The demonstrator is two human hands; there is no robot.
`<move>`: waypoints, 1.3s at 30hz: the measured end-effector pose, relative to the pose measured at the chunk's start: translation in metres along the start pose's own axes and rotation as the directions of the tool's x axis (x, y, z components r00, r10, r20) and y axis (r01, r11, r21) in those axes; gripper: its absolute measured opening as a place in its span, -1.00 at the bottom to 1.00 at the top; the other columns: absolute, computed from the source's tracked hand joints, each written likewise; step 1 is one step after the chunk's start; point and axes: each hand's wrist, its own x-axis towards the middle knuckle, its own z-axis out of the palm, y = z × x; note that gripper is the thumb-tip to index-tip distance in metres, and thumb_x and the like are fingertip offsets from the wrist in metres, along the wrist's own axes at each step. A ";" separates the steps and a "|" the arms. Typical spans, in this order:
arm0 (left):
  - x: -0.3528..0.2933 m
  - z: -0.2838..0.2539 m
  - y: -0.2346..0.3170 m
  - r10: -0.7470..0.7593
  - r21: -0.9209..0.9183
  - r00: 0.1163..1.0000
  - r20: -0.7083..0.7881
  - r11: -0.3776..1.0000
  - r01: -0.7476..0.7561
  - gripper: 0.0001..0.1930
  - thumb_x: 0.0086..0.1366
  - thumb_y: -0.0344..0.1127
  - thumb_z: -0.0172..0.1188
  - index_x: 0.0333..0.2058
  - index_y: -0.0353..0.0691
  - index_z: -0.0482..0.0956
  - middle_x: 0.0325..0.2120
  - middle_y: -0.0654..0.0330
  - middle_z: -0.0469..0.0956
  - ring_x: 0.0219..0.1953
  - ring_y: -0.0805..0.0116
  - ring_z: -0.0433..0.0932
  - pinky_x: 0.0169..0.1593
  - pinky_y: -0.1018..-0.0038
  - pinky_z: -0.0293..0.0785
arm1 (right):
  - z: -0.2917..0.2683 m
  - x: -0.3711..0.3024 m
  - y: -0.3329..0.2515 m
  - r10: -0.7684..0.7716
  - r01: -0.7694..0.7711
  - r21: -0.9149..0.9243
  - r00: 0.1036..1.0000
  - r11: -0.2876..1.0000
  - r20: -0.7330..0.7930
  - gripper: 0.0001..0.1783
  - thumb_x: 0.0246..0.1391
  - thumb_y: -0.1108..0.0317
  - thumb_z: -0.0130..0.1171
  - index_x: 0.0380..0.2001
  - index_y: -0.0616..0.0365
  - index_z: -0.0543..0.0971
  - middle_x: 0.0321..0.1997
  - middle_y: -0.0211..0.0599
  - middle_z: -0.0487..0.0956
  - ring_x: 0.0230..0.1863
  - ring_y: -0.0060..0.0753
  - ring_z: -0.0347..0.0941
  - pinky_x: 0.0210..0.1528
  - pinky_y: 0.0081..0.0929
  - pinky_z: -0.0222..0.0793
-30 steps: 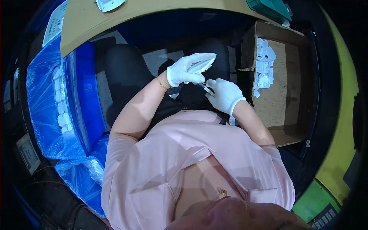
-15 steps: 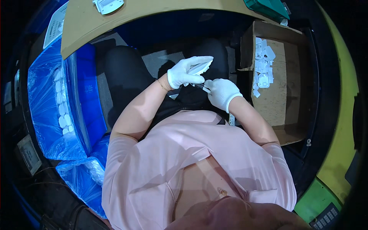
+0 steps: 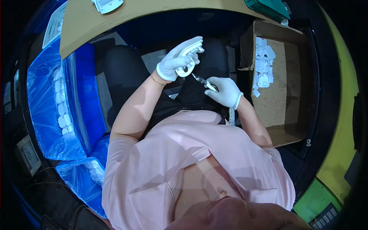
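Observation:
My left hand [image 3: 173, 61] is closed around a white moulded plastic part [image 3: 186, 68], held up above my lap. The part has a rounded end with an opening and a ribbed, notched upper side; the gloved fingers cover some of it. My right hand [image 3: 226, 92] grips a slim hand tool [image 3: 200, 79] with a dark metal front and a pale handle. Its kind is too small to make out. The tool's tip points up and left at the part's lower end, close to it; I cannot tell whether they touch. Both hands wear white gloves.
To the right, a cardboard box [image 3: 280, 111] holds several white plastic pieces [image 3: 263, 69]. A blue bin lined with clear blue film [image 3: 44, 115] at the left holds many white parts [image 3: 61, 103]. Ahead lies a tan worktop [image 3: 138, 11] with a white piece [image 3: 107, 5] and a green tray [image 3: 268, 9].
My left hand has moved up and slightly left, turning the part so its opening and ribs show. The tool has come away from it and now shows more fully in my right hand.

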 end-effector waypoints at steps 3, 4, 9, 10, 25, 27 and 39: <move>-0.001 0.003 0.000 0.007 -0.066 1.000 0.000 0.998 -0.007 -0.21 0.00 -0.31 0.25 0.26 -0.27 0.21 -0.02 0.12 0.45 -0.13 0.44 0.49 0.03 0.50 0.41 | 0.001 -0.002 0.001 -0.036 0.036 -0.019 0.999 0.999 -0.037 -0.70 -0.08 0.18 0.22 -0.28 0.11 0.57 -0.42 -0.07 0.59 -0.32 0.05 0.52 -0.25 -0.19 0.42; -0.001 0.004 0.001 0.007 -0.055 1.000 -0.005 0.998 -0.007 -0.20 0.00 -0.29 0.25 0.26 -0.27 0.21 -0.02 0.11 0.45 -0.12 0.44 0.49 0.05 0.49 0.40 | 0.000 -0.002 -0.001 -0.021 0.021 -0.023 0.999 1.000 -0.033 -0.70 -0.08 0.17 0.22 -0.29 0.10 0.56 -0.40 -0.08 0.59 -0.32 0.05 0.52 -0.25 -0.19 0.42; -0.001 0.002 0.000 0.008 -0.082 1.000 0.006 0.997 -0.007 -0.17 0.00 -0.23 0.28 0.27 -0.28 0.19 0.00 0.09 0.43 -0.10 0.44 0.48 0.10 0.47 0.40 | 0.002 -0.005 -0.001 -0.022 0.021 -0.032 0.999 0.999 -0.042 -0.67 -0.08 0.16 0.22 -0.25 0.08 0.55 -0.39 -0.09 0.59 -0.31 0.04 0.53 -0.26 -0.18 0.42; -0.001 0.003 0.000 0.008 -0.084 1.000 0.001 0.996 -0.007 -0.17 0.01 -0.22 0.28 0.27 -0.28 0.18 0.00 0.08 0.43 -0.10 0.44 0.48 0.10 0.47 0.40 | 0.002 -0.006 -0.001 -0.006 0.006 -0.011 0.999 1.000 -0.040 -0.63 -0.09 0.16 0.22 -0.19 0.06 0.52 -0.36 -0.10 0.60 -0.29 0.03 0.53 -0.24 -0.18 0.42; 0.002 -0.005 -0.008 -0.007 -0.391 0.999 0.037 0.920 0.021 -0.27 0.21 -0.17 0.22 0.28 -0.26 0.12 0.00 -0.05 0.44 -0.10 0.28 0.56 0.04 0.31 0.52 | 0.000 -0.026 -0.022 -0.052 0.049 -0.032 0.991 0.998 -0.127 -0.22 -0.04 0.32 0.19 0.29 -0.08 0.17 -0.06 0.06 0.50 -0.11 0.11 0.49 -0.04 -0.18 0.42; 0.001 -0.007 -0.009 -0.010 -0.392 0.999 0.042 0.919 0.026 -0.28 0.22 -0.17 0.21 0.28 -0.25 0.11 0.00 -0.07 0.44 -0.09 0.26 0.56 0.03 0.30 0.53 | -0.004 -0.024 -0.026 -0.043 0.037 -0.068 0.994 0.997 -0.099 -0.20 -0.03 0.32 0.17 0.31 -0.09 0.15 -0.04 0.07 0.49 -0.11 0.11 0.49 -0.04 -0.17 0.43; 0.000 -0.003 -0.007 -0.041 -0.296 0.999 -0.017 0.955 0.034 -0.17 0.15 -0.03 0.27 0.27 -0.32 0.11 0.01 -0.11 0.42 -0.07 0.18 0.54 0.07 0.21 0.49 | -0.005 -0.020 -0.025 -0.045 0.045 0.059 0.999 0.997 0.008 -0.03 -0.16 0.33 0.16 0.37 -0.03 0.01 -0.02 0.14 0.50 -0.08 0.18 0.47 0.02 -0.24 0.38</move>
